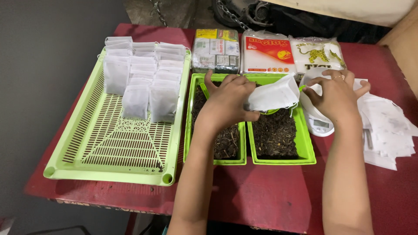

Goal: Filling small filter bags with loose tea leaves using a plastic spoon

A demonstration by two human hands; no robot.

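My left hand point(228, 102) grips a white filter pouch point(273, 95) by its left edge, above two small green trays of dark loose tea point(275, 135). My right hand point(334, 95) pinches the pouch's right end near its drawstring, over a small white scale point(320, 124). A green scoop point(270, 111) peeks out just under the pouch. Left of my hands, a large green slotted tray point(109, 143) carries rows of filled white pouches point(143, 74) at its far end.
Three wrapped packages point(265, 52) line the far edge of the red table point(261, 191). A loose pile of flat white pouches point(385, 126) lies at the right. A grey wall runs along the left side.
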